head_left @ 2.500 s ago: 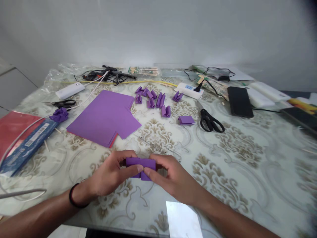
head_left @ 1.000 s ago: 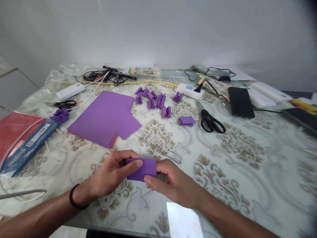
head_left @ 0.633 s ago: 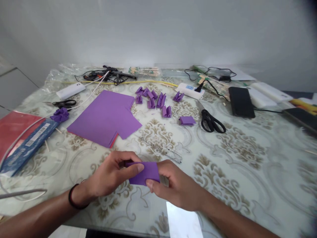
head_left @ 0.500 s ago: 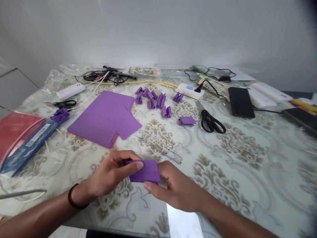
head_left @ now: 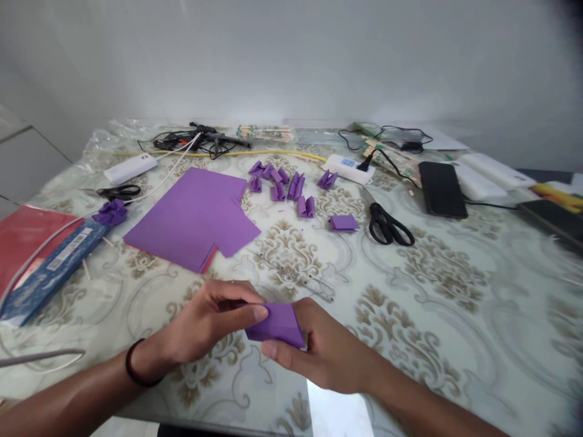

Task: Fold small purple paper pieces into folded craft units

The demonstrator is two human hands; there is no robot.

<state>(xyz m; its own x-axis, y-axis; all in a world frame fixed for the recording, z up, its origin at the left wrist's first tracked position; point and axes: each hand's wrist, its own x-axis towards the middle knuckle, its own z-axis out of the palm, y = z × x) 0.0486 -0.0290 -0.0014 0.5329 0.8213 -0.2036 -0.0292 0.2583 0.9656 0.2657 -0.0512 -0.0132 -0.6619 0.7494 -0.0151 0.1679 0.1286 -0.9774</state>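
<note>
One folded purple paper [head_left: 277,325] is held above the counter [head_left: 455,358], toward its front edge. Our left hand [head_left: 200,321] pinches its left end; whether our right hand's [head_left: 330,349] fingers grip, we cannot tell. Uneven thumb pressure could skew the fold.

Seemingly a home craft space; floral-covered table [head_left: 437,346]; purple paper sheets [head_left: 186,212]; black scissors [head_left: 381,218]; power strip [head_left: 339,167]

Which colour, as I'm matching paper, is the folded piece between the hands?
The folded piece is purple, best seen in the head view.
</note>
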